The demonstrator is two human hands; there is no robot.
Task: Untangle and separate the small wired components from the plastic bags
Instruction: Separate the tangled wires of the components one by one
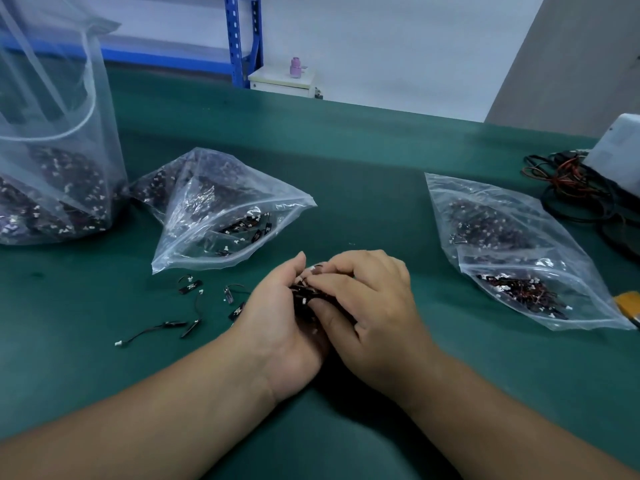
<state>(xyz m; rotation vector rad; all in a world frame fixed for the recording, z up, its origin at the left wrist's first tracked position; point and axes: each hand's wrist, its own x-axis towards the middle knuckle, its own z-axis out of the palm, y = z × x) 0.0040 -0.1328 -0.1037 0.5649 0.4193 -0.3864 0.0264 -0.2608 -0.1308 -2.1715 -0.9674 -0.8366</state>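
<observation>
Left hand [277, 327]: curled round the tangled clump from the left and below; the clump is cradled between palm and bent fingers
Right hand [375, 306]: fingers bent over the clump from the right; something at its top appears to be pinched at the fingertips, though which piece cannot be told
Tangled clump [304, 294]: held between both hands, just above the green mat [363, 188]; small black bodies, thin wires and white connectors are seen
Separated components [188, 289]: laid singly on the mat, just left of the left hand
Open zip bag [242, 188]: behind the separated components, mouth towards the hands; more parts are left inside
Right zip bag [512, 237]: well to the right, partly filled
Large bag [69, 133]: far left, standing upright, filled at the bottom
Handling: judged very light; wires thin, limp and prone to snagging; the wire-to-connector joints are judged fragile
Where to hold: one black body is best pinched while the rest is steadied; the wire is better eased out along its length than tugged by its connector
</observation>
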